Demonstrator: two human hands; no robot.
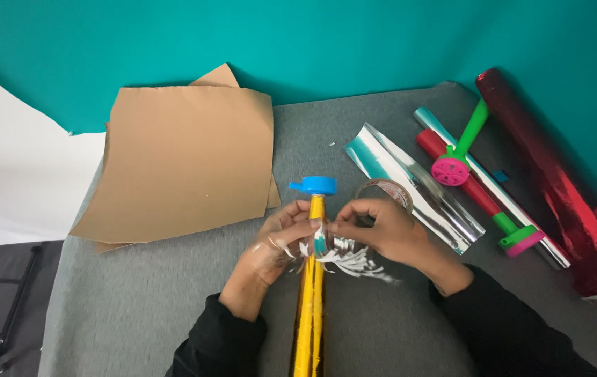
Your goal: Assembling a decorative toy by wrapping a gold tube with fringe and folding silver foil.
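Observation:
A long gold foil tube (pixel 310 307) with a blue plastic tip (pixel 314 185) lies lengthwise on the grey table (pixel 137 307). My left hand (pixel 275 246) grips the tube's left side near its upper end. My right hand (pixel 387 230) presses a fringed silver foil strip (pixel 351 260) against the tube there. The fringe hangs out below my right fingers. A roll of clear tape (pixel 388 190) sits just behind my right hand.
Brown cardboard sheets (pixel 179 160) lie at the back left. At the right are a curved silver foil sheet (pixel 417 185), a red foil roll (pixel 557 181), and foil-wrapped sticks with green and pink tips (pixel 452 167). A teal backdrop (pixel 312 42) hangs behind.

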